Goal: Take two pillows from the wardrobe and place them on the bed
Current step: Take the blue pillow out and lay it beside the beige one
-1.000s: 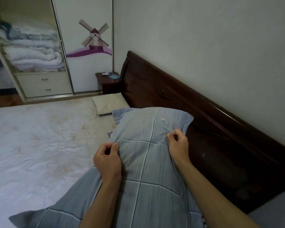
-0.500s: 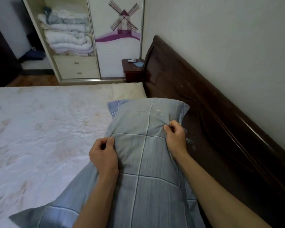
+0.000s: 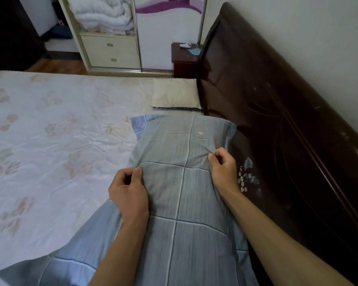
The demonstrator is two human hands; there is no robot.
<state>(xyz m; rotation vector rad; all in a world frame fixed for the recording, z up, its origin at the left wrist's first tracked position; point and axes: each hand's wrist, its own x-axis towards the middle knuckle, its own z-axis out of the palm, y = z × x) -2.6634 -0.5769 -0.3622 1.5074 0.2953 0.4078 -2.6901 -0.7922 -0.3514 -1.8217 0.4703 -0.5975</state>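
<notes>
A grey-blue checked pillow [image 3: 174,203] lies lengthwise on the bed [image 3: 50,151], its right side against the dark wooden headboard [image 3: 277,120]. My left hand [image 3: 128,190] pinches the cover on the pillow's left side. On the right side, my right hand [image 3: 223,168] pinches the fabric close to the headboard. A smaller cream pillow [image 3: 176,93] rests on the mattress beyond it, also against the headboard. The open wardrobe [image 3: 110,50] stands past the far side of the bed.
Folded white quilts [image 3: 101,15] fill the wardrobe shelf above two drawers. A dark bedside table [image 3: 184,58] with small items stands between wardrobe and headboard. A white wall [image 3: 298,27] runs behind the headboard. Wooden floor [image 3: 56,67] shows beyond the bed.
The view has tilted down and shifted so the wardrobe sits higher and further right. Both hands keep their pinch on the checked pillow, which stays in place by the headboard.
</notes>
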